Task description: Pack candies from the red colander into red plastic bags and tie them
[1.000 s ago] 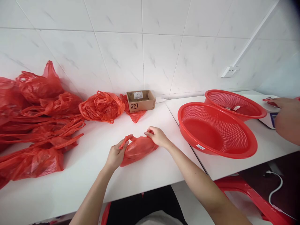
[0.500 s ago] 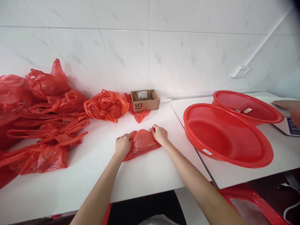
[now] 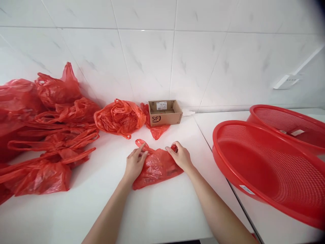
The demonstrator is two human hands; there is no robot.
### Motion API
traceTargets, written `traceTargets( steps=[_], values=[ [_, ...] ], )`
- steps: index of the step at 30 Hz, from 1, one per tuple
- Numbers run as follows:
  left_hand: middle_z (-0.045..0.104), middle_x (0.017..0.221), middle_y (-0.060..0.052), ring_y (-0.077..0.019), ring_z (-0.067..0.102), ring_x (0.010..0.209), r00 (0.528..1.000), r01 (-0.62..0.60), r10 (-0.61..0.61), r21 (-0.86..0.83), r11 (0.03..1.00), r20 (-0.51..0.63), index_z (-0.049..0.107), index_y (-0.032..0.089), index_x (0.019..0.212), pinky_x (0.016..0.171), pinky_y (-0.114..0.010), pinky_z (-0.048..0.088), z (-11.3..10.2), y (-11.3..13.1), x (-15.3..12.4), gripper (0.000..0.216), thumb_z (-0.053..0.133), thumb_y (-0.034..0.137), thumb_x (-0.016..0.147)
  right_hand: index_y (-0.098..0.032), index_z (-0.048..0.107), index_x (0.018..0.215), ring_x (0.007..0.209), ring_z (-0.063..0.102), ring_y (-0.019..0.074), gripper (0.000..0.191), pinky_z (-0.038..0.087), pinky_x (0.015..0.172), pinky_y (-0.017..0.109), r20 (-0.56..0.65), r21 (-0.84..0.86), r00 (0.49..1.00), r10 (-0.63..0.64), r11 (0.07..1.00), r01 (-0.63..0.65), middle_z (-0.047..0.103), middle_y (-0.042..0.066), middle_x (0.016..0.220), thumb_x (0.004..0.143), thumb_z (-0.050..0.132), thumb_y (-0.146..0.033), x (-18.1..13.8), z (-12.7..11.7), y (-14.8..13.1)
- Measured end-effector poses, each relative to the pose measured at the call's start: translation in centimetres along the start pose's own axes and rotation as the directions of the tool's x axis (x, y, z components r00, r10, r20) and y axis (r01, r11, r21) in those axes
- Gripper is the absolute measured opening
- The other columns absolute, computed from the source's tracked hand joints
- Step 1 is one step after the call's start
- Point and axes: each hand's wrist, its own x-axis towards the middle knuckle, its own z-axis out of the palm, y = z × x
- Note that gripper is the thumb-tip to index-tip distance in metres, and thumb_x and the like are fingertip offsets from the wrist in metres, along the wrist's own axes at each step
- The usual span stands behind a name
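Note:
A red plastic bag (image 3: pixel 158 167) with something inside lies on the white table in front of me; its contents only show as a vague shape through the film. My left hand (image 3: pixel 135 163) grips the bag's upper left side, thumb and fingers at the base of a handle loop that sticks up past them. At the upper right corner, my right hand (image 3: pixel 181 157) pinches the gathered plastic between thumb and curled fingers. Just beyond the bag stands an open cardboard box (image 3: pixel 166 119), with another piece of red plastic (image 3: pixel 158 132) partly under it.
Several filled red bags (image 3: pixel 50 142) are heaped along the left. A bundle of crumpled red bags (image 3: pixel 120 118) sits left of the box. Two red perforated baskets (image 3: pixel 250 169) occupy the right, across a seam between tables. A tiled wall (image 3: pixel 147 64) closes off the back.
The bag has spread upward, and a handle loop now stands out by my left hand. Both hands have shifted their grip. My view has turned left, taking the other person's hand out of sight.

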Motion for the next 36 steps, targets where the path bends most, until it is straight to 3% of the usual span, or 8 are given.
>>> traceTargets(
  steps=[3,6,9,13,18,22,27,36],
  values=[
    [0.069,0.106,-0.004,-0.019,0.064,0.098,0.998,0.008,-0.006,-0.03,1.0,0.07,0.034,0.027,0.147,0.089,-0.033,0.047,-0.2,1.5,0.2,0.057,0.033,0.05,0.096,-0.027,0.048,0.091,0.065,0.058,0.0156,0.043,0.04,0.062,0.026,0.067,0.037,0.998,-0.006,0.999,0.004,0.062,-0.005,0.076,0.073,0.063,-0.063,-0.1,-0.2,-0.3],
    [0.07,0.109,-0.004,-0.025,0.063,0.103,0.983,-0.006,0.007,-0.006,1.0,0.182,0.051,0.032,0.136,0.091,-0.038,0.046,-0.1,2.9,0.3,0.052,0.051,0.05,0.088,-0.027,0.047,0.095,0.075,0.059,0.0176,0.047,0.042,0.066,0.028,0.114,0.003,0.992,-0.045,0.999,0.045,0.062,-0.003,0.087,0.068,0.07,-0.057,-0.1,0.0,-0.5],
    [0.068,0.113,-0.007,-0.0303,0.061,0.107,0.97,-0.001,-0.008,0.035,0.999,0.244,0.06,0.03,0.128,0.093,-0.044,0.044,0.3,3.4,0.5,0.046,0.06,0.034,0.082,-0.027,0.046,0.099,0.078,0.058,0.0181,0.04,0.042,0.068,0.029,0.127,-0.043,0.991,-0.039,0.998,0.045,0.06,-0.001,0.089,0.072,0.069,-0.046,0.0,0.3,-0.4],
    [0.066,0.117,-0.006,-0.0271,0.059,0.111,0.963,0.014,-0.026,0.045,0.999,0.267,0.058,0.03,0.131,0.095,-0.041,0.043,0.7,2.8,0.6,0.049,0.051,0.019,0.083,-0.027,0.047,0.096,0.077,0.057,0.0182,0.038,0.042,0.069,0.03,0.12,-0.055,0.993,-0.001,0.998,0.007,0.059,-0.002,0.086,0.071,0.071,-0.041,0.2,0.3,-0.1],
    [0.067,0.114,-0.005,-0.0225,0.061,0.104,0.963,0.024,-0.026,0.011,1.0,0.269,0.055,0.03,0.133,0.094,-0.036,0.045,0.5,2.3,0.4,0.048,0.053,0.023,0.085,-0.026,0.046,0.089,0.069,0.055,0.015,0.033,0.042,0.066,0.028,0.147,0.263,0.989,0.03,0.962,-0.069,0.059,-0.005,0.078,0.077,0.065,-0.051,0.4,-0.3,0.2],
    [0.069,0.112,-0.004,-0.0244,0.063,0.101,0.957,-0.042,0.051,-0.037,0.998,0.284,0.058,0.029,0.132,0.091,-0.037,0.047,-0.3,2.2,0.2,0.048,0.055,0.044,0.086,-0.024,0.039,0.076,0.056,0.043,0.0117,0.033,0.037,0.056,0.024,0.004,0.416,0.996,0.092,0.905,-0.086,0.045,-0.007,0.062,0.083,0.058,-0.051,0.7,0.0,0.6],
    [0.075,0.097,-0.001,-0.0216,0.067,0.089,0.974,0.023,-0.003,-0.086,0.996,0.225,0.073,0.03,0.108,0.077,-0.03,0.049,-1.2,1.7,0.5,0.046,0.034,0.051,0.095,-0.023,0.034,0.07,0.053,0.034,0.0101,0.035,0.033,0.053,0.024,-0.08,0.398,0.992,0.101,0.916,-0.061,0.036,-0.007,0.06,0.083,0.057,-0.046,1.1,0.4,1.1],
    [0.066,0.066,0.001,-0.0165,0.058,0.065,0.992,0.052,-0.047,-0.035,0.998,0.12,0.069,0.026,0.062,0.059,-0.026,0.038,-1.9,1.3,0.5,0.042,0.046,0.049,0.089,-0.023,0.032,0.07,0.057,0.035,0.0103,0.035,0.039,0.056,0.024,-0.128,0.458,0.982,0.141,0.886,-0.068,0.033,-0.007,0.063,0.083,0.056,-0.045,1.5,0.3,1.8]
  ],
)
